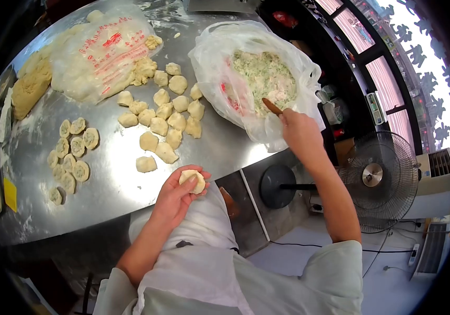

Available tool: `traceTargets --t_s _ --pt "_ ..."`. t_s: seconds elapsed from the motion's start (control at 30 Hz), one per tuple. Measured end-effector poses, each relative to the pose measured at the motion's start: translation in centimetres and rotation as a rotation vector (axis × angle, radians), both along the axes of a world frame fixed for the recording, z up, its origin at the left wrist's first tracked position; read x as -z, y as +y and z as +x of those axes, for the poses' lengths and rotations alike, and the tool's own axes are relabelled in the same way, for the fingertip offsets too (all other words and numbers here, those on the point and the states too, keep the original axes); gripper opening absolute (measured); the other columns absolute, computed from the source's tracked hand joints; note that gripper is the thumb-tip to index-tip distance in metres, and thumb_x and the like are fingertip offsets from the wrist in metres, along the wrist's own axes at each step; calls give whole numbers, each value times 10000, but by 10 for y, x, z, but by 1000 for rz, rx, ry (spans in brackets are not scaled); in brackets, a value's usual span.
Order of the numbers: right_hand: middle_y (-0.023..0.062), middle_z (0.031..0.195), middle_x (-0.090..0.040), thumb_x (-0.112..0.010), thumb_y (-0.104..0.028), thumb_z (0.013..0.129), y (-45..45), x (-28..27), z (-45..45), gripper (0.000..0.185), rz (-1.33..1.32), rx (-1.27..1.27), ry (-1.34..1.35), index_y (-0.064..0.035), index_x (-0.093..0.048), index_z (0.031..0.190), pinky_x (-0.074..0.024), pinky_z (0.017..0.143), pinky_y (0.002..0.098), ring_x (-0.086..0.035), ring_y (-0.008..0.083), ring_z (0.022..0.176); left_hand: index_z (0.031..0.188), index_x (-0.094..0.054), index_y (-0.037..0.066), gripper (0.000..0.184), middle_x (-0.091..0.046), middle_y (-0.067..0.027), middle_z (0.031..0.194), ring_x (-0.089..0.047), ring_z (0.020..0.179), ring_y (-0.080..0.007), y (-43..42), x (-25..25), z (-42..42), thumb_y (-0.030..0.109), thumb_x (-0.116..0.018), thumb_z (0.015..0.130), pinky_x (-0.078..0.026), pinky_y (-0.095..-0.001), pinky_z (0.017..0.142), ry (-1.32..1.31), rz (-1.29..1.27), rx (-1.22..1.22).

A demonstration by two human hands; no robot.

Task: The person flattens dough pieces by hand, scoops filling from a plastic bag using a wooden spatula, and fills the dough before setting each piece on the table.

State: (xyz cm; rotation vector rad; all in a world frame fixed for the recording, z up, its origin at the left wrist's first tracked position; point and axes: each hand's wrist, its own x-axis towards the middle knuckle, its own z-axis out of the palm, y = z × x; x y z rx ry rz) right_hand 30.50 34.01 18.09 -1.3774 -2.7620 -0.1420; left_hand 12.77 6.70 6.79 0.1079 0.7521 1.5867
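Observation:
My left hand (175, 197) is closed around a flattened piece of dough (192, 181), its thumb lying across the top, just past the table's front edge. In my right hand (299, 128) is a brown wooden spatula (272, 106), whose tip reaches into a pale green and pink filling (261, 73). That filling sits in a container lined with a white plastic bag (209, 58). Between the hands and the back of the table lie several dough lumps (159, 126). Round pieces with filling showing in their centres (78, 146) stand grouped at the left.
A metal table (114, 199) carries all of this. At the back left, a plastic bag with red print (104, 52) covers more dough, beside a large tan dough mass (31, 86). To the right stands a fan (374, 176) with a round black base (278, 186).

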Motion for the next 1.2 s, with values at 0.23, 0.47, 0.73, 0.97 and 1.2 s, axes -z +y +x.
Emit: traceTargets --t_s 0.23,0.47,0.73,0.97,1.2 --pt "214 796 -702 -575 -188 960 6 -28 -5 160 39 77 -81 -60 -671 947 -536 713 550 -698 430 787 1289 -570 23 298 -689 -144 1181 -696 1009 -213 -3 0 -9 137 -628 1020 -572 -344 892 -13 -22 -27" --pt "224 802 -695 -604 -208 960 12 -13 4 181 -45 8 -32 -48 -678 921 -519 717 565 -684 443 797 1295 -568 27 305 -689 -140 1184 -695 1011 -212 -1 7 -11 142 -629 1019 -569 -342 889 -31 -52 -8" --pt "159 628 -630 -591 -214 988 15 -11 -2 255 -531 189 171 2 -653 867 -491 524 438 -637 289 548 1290 -572 29 296 -687 -140 1185 -691 1012 -209 9 8 -14 142 -623 1021 -566 -339 890 -52 -20 3" --pt "24 545 -546 -532 -221 1048 40 -6 3 298 -1148 381 472 -31 -610 833 -275 331 257 -397 76 347 1292 -572 29 287 -682 -139 1191 -695 1013 -215 5 10 -14 140 -609 1030 -575 -341 886 -35 -40 7" --pt "27 561 -553 -555 -246 1050 50 6 6 281 -1264 348 705 12 -645 982 -290 356 255 -410 83 366 1350 -541 23 327 -662 -158 1255 -692 1076 -244 16 -9 -19 125 -582 1042 -588 -363 941 -2 -53 -21"
